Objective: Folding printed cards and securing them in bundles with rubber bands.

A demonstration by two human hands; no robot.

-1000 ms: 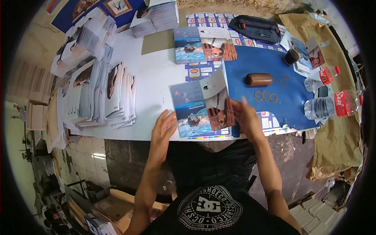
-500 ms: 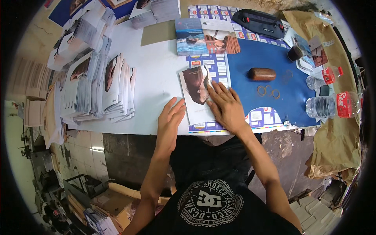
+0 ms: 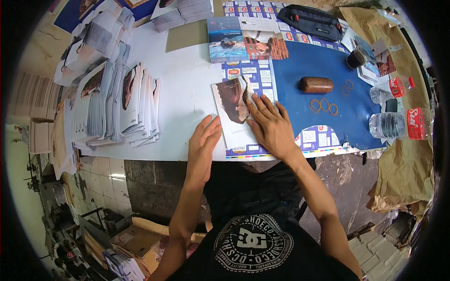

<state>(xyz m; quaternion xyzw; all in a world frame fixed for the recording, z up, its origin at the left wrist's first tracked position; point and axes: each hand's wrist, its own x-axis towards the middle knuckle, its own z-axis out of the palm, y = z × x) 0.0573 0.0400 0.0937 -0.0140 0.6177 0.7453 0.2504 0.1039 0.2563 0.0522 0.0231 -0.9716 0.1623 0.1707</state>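
Note:
A white booklet (image 3: 230, 132) with a picture of a dark-haired person on its cover lies near the table's front edge, on a printed purple-and-white sheet (image 3: 265, 77). My right hand (image 3: 273, 127) rests flat over the booklet's right side, its fingers stretched out. Just off the booklet's left edge is my left hand (image 3: 203, 143), turned on its side with the fingers extended and nothing held. Farther back sits a pile of booklets (image 3: 228, 45) with blue-water and brick-coloured covers.
Stacked booklets (image 3: 97, 100) fill the table's left side. On the blue surface are a brown rounded block (image 3: 316, 85) and several rubber bands (image 3: 323, 106). Two water bottles (image 3: 386, 125) and a dark cup (image 3: 357, 58) stand at the right. A black pouch (image 3: 311, 22) lies at the back.

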